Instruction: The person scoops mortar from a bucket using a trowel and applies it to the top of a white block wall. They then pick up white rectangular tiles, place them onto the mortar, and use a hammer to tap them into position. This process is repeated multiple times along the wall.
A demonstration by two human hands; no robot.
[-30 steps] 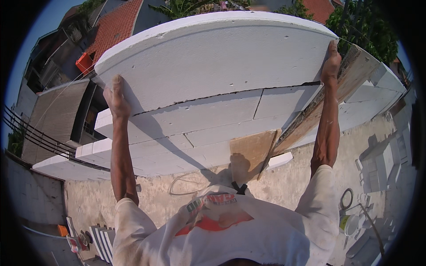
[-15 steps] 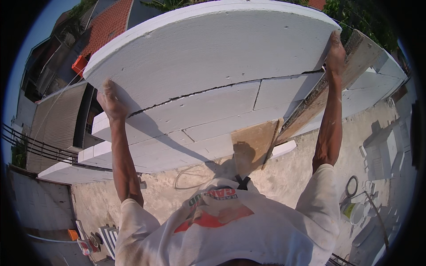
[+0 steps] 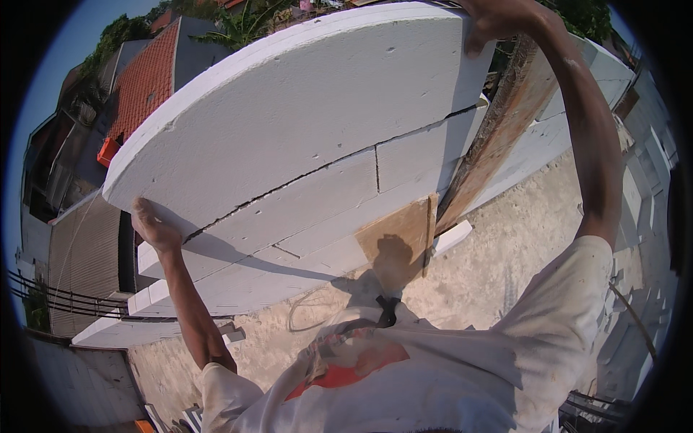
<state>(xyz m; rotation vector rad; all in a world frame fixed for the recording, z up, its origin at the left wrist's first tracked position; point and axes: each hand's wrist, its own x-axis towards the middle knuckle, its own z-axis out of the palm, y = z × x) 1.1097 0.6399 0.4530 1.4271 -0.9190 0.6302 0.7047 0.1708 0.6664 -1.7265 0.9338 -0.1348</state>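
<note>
A large white aerated concrete block lies as the top course of a block wall. A dark uneven gap runs between it and the blocks below. At its left end, my left hand grips the lower corner, thumb up against the face. My right hand holds the upper right corner, thumb down on the face and the other fingers partly hidden beyond the edge. Right of the block, a rough timber plank leans against the wall.
A plywood piece leans at the wall's foot, beside a white block offcut. Black cables run past the left end. Beyond the wall stand a red tiled roof and a corrugated roof. Concrete floor lies below.
My right hand has moved from the block's right end up onto its upper corner, with the elbow bent outward. The left hand stays at the left end. The view has tilted and shifted.
</note>
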